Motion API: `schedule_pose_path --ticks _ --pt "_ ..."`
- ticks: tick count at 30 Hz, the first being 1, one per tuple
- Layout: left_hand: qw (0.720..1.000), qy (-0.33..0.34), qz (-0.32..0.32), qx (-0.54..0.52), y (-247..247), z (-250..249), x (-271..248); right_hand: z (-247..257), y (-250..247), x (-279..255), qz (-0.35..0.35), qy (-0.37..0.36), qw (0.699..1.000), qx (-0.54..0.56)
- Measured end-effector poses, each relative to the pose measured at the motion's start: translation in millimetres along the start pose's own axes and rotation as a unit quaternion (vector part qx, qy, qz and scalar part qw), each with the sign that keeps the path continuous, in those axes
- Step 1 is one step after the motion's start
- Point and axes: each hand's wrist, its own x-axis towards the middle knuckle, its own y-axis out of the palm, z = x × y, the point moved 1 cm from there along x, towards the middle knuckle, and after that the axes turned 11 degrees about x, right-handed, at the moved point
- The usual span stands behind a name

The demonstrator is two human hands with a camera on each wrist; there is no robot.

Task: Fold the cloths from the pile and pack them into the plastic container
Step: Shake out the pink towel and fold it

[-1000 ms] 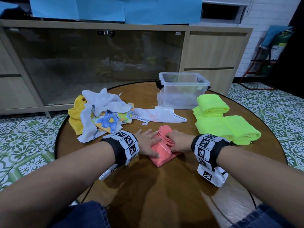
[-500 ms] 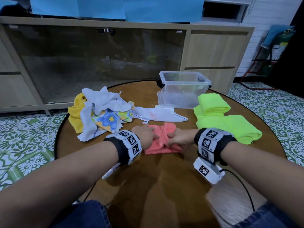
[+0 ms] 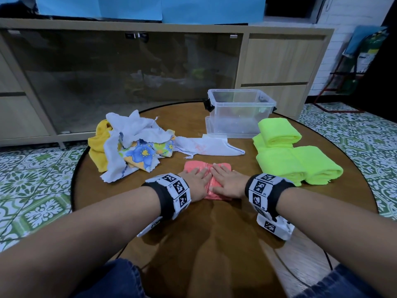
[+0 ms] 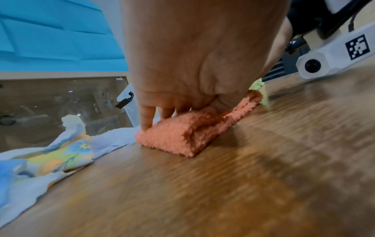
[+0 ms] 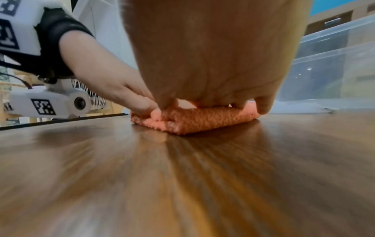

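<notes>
A folded pink cloth (image 3: 193, 166) lies on the round wooden table (image 3: 193, 244) in front of me. My left hand (image 3: 196, 181) and right hand (image 3: 227, 179) press flat on it side by side, fingers straight. The wrist views show the pink cloth (image 4: 178, 136) (image 5: 194, 121) as a thick folded pad under the palms. A pile of unfolded cloths (image 3: 133, 147), white, yellow and flowered, sits at the left. The clear plastic container (image 3: 240, 112) stands open at the back of the table. Three folded neon-green cloths (image 3: 294, 155) lie at the right.
A white cloth (image 3: 206, 145) lies spread between the pile and the container. A wooden cabinet with glass doors (image 3: 120, 78) stands behind the table. Patterned floor tiles (image 3: 36, 190) surround the table. Bare tabletop shows near me.
The hands pinched the pink cloth and folded it over. They now lie flat on top of the folded pad, which sits squarer and a little farther from me.
</notes>
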Motion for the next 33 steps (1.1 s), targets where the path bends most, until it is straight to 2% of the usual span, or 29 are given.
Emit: schedule_pose_path --ticks 5,11,14,19,26,28,31,33 --pt "1.0 0.0 0.003 0.002 1.8 2.2 -1.4 1.5 -1.6 -2.1 0.003 0.006 1.0 -0.011" --pt "0.999 -0.032 0.027 0.016 -4.1 -2.0 -2.4 0.2 -1.9 -4.0 0.013 0.01 1.0 -0.02" --pt "0.999 -0.024 0.03 0.003 -2.7 -0.8 -2.1 -2.2 -2.3 -6.4 0.016 0.009 1.0 -0.023" --pt "1.0 -0.006 0.011 -0.015 3.3 1.6 -0.3 -1.4 -1.1 -4.4 0.014 0.01 0.999 -0.037" --pt "0.999 -0.017 -0.023 -0.043 2.7 0.5 -1.1 -1.3 -4.9 -1.7 0.018 -0.003 1.0 -0.019" --pt "0.997 -0.021 -0.056 -0.052 0.1 -0.4 -2.7 -3.8 -14.4 -1.2 -0.029 -0.027 0.999 0.022" --pt "0.992 -0.017 -0.12 -0.025 -0.6 -6.8 -4.5 -15.3 -28.4 -6.2 -0.145 -0.042 0.986 0.065" --pt "0.989 -0.007 -0.149 0.013 -0.1 -14.3 -4.1 -22.8 -28.2 -8.6 -0.121 -0.044 0.991 0.027"
